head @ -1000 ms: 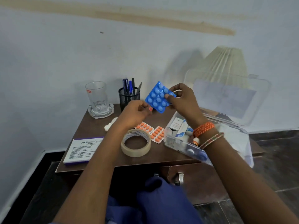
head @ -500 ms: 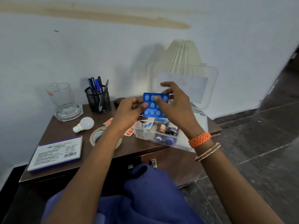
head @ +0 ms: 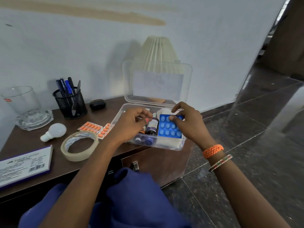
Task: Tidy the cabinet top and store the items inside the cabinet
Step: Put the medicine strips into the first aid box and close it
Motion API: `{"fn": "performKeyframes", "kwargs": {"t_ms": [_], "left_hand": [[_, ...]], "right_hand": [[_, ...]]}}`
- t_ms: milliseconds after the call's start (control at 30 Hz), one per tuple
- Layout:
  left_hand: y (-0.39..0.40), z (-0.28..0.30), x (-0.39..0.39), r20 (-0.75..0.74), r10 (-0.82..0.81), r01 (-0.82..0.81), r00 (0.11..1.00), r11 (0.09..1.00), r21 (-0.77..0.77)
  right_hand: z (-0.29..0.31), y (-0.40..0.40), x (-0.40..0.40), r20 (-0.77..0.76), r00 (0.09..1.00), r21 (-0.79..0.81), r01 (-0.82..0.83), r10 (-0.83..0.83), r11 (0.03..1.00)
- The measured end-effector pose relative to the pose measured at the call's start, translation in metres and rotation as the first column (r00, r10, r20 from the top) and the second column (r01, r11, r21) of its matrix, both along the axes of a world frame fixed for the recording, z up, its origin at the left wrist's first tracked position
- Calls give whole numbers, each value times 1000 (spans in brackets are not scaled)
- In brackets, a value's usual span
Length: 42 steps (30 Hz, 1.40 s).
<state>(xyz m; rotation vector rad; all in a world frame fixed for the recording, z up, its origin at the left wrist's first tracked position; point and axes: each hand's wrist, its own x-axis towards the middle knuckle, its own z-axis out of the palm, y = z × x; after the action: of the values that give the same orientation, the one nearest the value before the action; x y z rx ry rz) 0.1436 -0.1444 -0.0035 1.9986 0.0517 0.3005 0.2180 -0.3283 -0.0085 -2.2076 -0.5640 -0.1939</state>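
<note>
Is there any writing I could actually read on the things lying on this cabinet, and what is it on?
White box: a brand line, small print and a barcode, all too blurred to read.
Tape roll: repeated blue print on its inner ring, too small.
Glass: red label, unreadable.
Clear box lid: pale sheet, faint and illegible.
Bottle: label too blurred.

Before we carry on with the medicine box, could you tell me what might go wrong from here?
1. The clear box overhangs the cabinet top's right edge; pressing the blue blister pack in could tip it.
2. The light bulb lies loose and might roll off.
3. The upright lid could drop onto the right hand.
</note>
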Motion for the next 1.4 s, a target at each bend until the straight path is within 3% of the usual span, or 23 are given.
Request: {"fn": "performKeyframes", "kwargs": {"t_ms": [200, 500, 633, 767, 867, 967, 1133, 1200, 1333, 1400], "left_hand": [[0, -5, 2, -22, -15, 16, 1000, 999, 36], [1, -3, 1, -8, 4, -3, 1000, 999, 53], [8, 3, -6, 10, 76, -77, 997, 994, 79], [33, 12, -22, 75, 205, -218, 976, 941, 258], [64, 17, -40, 133, 233, -268, 963, 818, 508], [96, 18, -53, 131, 319, -333, 939, 742, 582], [141, 12, -69, 102, 458, -424, 883, 687, 590], [153, 9, -73, 87, 502, -445, 861, 657, 609], [162, 12, -79, 115, 612, -483, 782, 480, 732], [163, 13, -80, 101, 627, -475, 772, 463, 748]], "right_hand": [[-9, 0, -1, 82, 997, -189, 10, 6, 982], [-5, 0, -1, 200, 979, -288, 106, -48, 952], [3, 5, -5, 276, 957, -257, 164, -90, 953], [26, 30, -13, 299, 954, -173, 83, -28, 981], [40, 69, -18, 305, 951, -159, -2, 51, 987], [45, 115, -20, 299, 936, -199, -126, 183, 972], [38, 182, -14, 49, 873, -473, -408, 485, 781], [34, 204, -11, -7, 834, -558, -461, 552, 690], [28, 240, -7, -128, 755, -695, -531, 643, 485], [23, 254, -5, -181, 739, -748, -532, 648, 398]]}}
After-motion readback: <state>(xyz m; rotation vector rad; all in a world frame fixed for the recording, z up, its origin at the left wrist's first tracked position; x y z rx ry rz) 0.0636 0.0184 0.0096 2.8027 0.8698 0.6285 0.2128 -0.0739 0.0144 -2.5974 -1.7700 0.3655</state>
